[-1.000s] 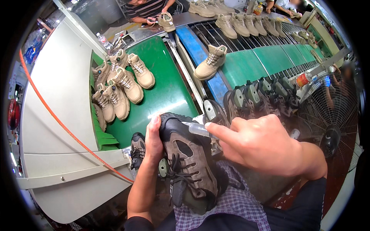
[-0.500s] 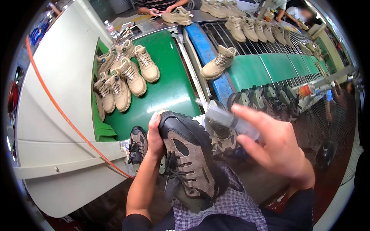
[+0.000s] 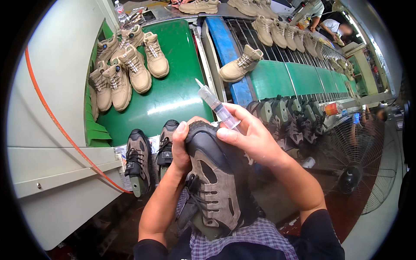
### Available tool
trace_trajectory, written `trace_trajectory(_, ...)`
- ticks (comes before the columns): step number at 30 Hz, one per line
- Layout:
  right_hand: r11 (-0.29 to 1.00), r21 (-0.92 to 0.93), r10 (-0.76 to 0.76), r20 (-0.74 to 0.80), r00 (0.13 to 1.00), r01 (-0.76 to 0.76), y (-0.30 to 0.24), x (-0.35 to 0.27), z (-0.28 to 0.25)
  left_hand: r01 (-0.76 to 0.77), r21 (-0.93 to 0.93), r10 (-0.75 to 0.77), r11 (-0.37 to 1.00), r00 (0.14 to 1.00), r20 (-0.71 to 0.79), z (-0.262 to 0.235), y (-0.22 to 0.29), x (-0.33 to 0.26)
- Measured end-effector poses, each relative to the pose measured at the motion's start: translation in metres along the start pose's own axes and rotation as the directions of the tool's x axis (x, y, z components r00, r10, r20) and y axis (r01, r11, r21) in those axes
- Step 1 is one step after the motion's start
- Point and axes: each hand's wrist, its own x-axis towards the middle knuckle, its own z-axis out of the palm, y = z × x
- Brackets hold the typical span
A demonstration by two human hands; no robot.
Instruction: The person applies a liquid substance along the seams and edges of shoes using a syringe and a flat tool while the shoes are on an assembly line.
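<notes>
The left hand (image 3: 183,149) has its fingers closed on the toe of a brown and black shoe (image 3: 216,173), which is over a purple checked cloth (image 3: 262,236). The right hand (image 3: 255,136) pinches a clear syringe (image 3: 216,106), its thumb touching the shoe too.

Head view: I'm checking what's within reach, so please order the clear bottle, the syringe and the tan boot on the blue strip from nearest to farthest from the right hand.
1. Syringe: held in the right hand.
2. Tan boot: ahead, on the blue strip.
3. Clear bottle: far ahead, to the left.
</notes>
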Motion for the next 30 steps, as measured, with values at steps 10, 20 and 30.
trace_trajectory(10,0.997,0.069,0.042,0.040,0.998,-0.044,-0.003,-0.008,-0.005,0.007,0.011,-0.008,1.000,0.999,0.039,0.013,0.004,0.002)
trace_trajectory(20,0.969,0.240,0.033,0.096,0.995,-0.055,0.012,-0.015,-0.016,-0.019,0.084,0.015,0.996,0.999,0.041,0.019,0.002,0.000)
trace_trajectory(30,0.975,0.222,-0.048,0.090,0.995,0.027,0.009,-0.016,-0.013,0.008,-0.003,-0.008,1.000,0.999,0.050,0.014,-0.001,0.005)
